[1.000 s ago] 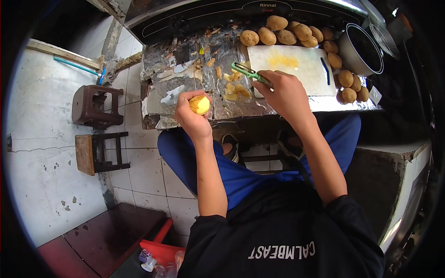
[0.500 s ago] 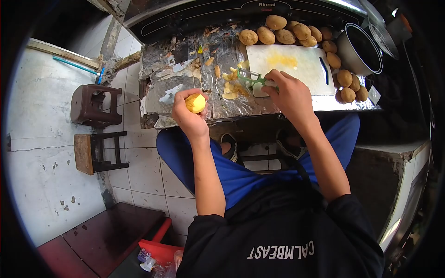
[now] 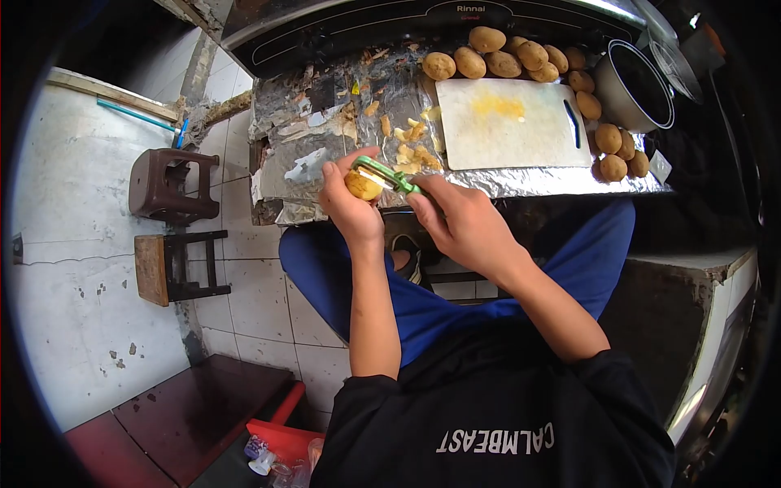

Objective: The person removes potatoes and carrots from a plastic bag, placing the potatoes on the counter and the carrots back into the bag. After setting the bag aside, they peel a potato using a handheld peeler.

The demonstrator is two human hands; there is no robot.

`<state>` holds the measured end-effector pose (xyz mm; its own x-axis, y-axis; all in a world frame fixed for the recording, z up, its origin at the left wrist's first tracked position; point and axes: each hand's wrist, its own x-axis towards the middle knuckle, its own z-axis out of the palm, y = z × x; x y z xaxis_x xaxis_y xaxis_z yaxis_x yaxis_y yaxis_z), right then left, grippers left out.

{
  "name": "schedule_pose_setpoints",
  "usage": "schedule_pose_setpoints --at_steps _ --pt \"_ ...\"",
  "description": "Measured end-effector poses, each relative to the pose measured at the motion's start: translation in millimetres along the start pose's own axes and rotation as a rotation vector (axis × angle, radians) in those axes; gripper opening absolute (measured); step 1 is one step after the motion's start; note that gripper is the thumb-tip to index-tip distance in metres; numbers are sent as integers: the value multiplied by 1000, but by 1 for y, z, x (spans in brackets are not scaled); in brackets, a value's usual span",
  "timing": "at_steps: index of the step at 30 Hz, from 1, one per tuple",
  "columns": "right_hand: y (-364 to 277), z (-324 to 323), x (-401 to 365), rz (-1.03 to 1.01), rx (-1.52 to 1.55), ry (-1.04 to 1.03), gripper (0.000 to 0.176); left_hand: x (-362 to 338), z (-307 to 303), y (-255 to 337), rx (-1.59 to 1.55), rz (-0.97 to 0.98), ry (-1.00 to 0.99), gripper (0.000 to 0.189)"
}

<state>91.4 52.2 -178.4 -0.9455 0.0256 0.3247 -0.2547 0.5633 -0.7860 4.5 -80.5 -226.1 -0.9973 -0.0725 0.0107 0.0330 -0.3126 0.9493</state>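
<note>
A partly peeled potato (image 3: 364,187) rests in my left hand (image 3: 351,213), its thumb and fingers curled around the sides. My right hand (image 3: 468,224) grips a green peeler (image 3: 399,180) by the handle, and the peeler's head lies over the top of the potato. Potato peelings (image 3: 416,154) are scattered on the foil-covered surface just beyond my hands. To the right of them lies a white cutting board (image 3: 521,146) with a yellowish wet stain.
Several unpeeled potatoes (image 3: 504,64) line the board's far and right sides. A grey pot (image 3: 626,85) stands at the back right, below the black stove front (image 3: 366,37). Two stools, one brown plastic (image 3: 159,185) and one wooden-topped (image 3: 152,268), are on the left.
My right hand has moved left from the cutting board, bringing the peeler onto the potato. The potato has turned in my left hand, now showing more brownish skin.
</note>
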Motion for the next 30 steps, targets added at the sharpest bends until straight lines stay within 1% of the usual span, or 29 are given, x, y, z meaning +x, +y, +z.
schedule_pose_setpoints --at_steps 2,4,7,9,10,12,13,15,18,19,20,22,23,24,26,28,29,30 --pt "-4 11 -2 -31 -15 8 21 -1 1 0 36 94 -47 61" --pt "-7 15 -4 -57 -34 17 21 -1 -4 2 40 108 -58 60" --pt "-12 17 -7 -16 -45 -6 21 -3 -8 2 39 131 -87 58" --pt "-19 16 -4 10 -29 1 22 -4 -10 3 151 248 -49 54" --pt "-22 17 -2 11 -30 0 22 -6 -9 3 150 246 -48 54" --pt "-26 18 3 57 -9 21 22 -7 -5 4 211 308 53 51" --pt "-26 18 4 58 -7 21 22 -6 -6 2 213 307 53 51" --pt "-28 20 5 18 1 17 23 -3 -9 -2 38 221 164 47" --pt "-24 18 -3 46 -9 -2 24 -5 -9 17 -12 271 132 43" --pt "-22 16 -1 48 -13 1 24 -5 -12 18 103 320 77 43" --pt "-21 13 2 50 -17 5 23 -5 -10 16 102 314 77 43" --pt "-20 11 3 60 -14 0 23 -9 -7 13 210 372 35 45" --pt "-20 11 5 49 -24 -2 23 -10 -5 15 404 490 67 45" --pt "-19 9 8 32 -40 -2 23 -9 -7 14 399 493 61 45" --pt "-22 9 6 29 -46 11 22 -5 -12 12 -44 236 31 44" --pt "-24 11 4 61 -21 17 23 -7 -9 14 -83 241 24 46" --pt "-23 14 5 47 -46 31 23 -9 -4 23 -64 220 -25 47" --pt "-23 15 6 51 -42 31 23 -11 -1 29 -45 197 -77 55"
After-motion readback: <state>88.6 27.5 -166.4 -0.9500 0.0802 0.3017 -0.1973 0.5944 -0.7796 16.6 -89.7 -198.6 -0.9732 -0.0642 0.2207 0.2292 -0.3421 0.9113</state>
